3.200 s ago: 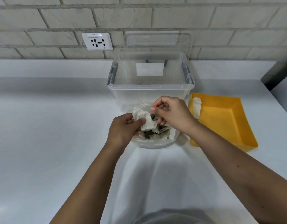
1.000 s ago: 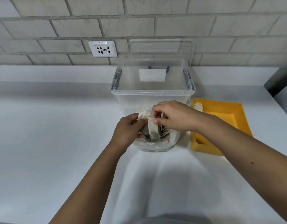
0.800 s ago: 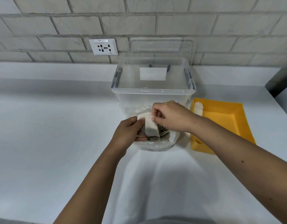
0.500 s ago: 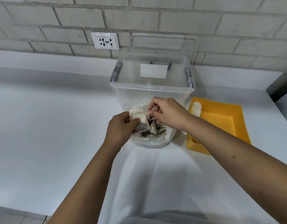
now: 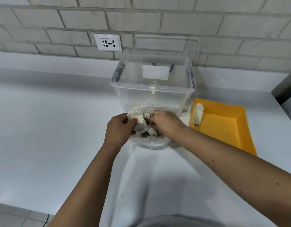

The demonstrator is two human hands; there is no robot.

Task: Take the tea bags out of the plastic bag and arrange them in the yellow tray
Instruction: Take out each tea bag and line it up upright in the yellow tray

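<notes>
CHANGE: right hand (image 5: 166,123) has dipped back into the crumpled clear plastic bag (image 5: 151,143) just before the clear plastic storage box (image 5: 153,90), fingers curled among the pale paper tea bags (image 5: 149,131), hold unclear | LEFT: left hand (image 5: 120,128) grips the bag rim | TRAY: shallow yellow plastic tray (image 5: 223,128), right of the box, holds one rolled tea bag (image 5: 198,113) | MEANS: early; next pick pending

- A bag (image 5: 155,142) of tea bags (image 5: 151,131) is set on the counter (image 5: 51,128), against a clear bin (image 5: 151,95).
- Its rim is gripped by the left hand (image 5: 119,128).
- The tea bags are dug into by the right hand (image 5: 166,122); one seems pinched, though the fingertips are hidden.
- A lone tea bag (image 5: 198,113) is laid in the tray (image 5: 231,128), at its far left corner.
</notes>
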